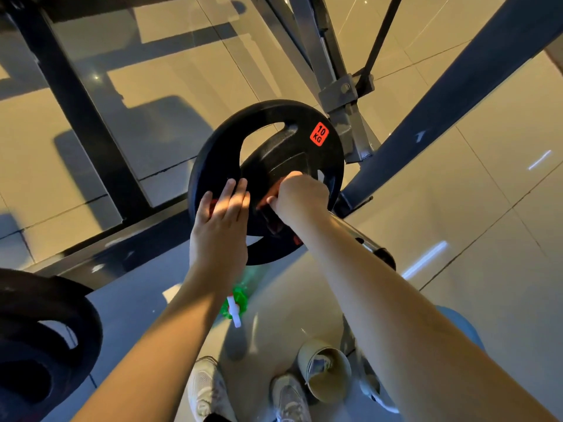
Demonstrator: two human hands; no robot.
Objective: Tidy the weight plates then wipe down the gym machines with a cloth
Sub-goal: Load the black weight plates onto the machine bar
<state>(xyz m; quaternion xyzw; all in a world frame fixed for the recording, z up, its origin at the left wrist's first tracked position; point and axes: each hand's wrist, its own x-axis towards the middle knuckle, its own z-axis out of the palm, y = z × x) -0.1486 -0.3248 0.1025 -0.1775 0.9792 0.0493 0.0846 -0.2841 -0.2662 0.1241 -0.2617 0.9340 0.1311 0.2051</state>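
Tiled floor (457,208); right hand (300,193) seemingly round plate (274,153)

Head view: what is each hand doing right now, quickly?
Left hand: open, straight fingers pressed flat on the 10 kg weight plate.
Right hand: closed, fingers curled, gripping the same plate near its centre.

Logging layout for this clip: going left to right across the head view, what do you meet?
Stacked black plates → left hand → right hand → blue frame beam. The 10 kg plate overlaps both hands, so omitted.
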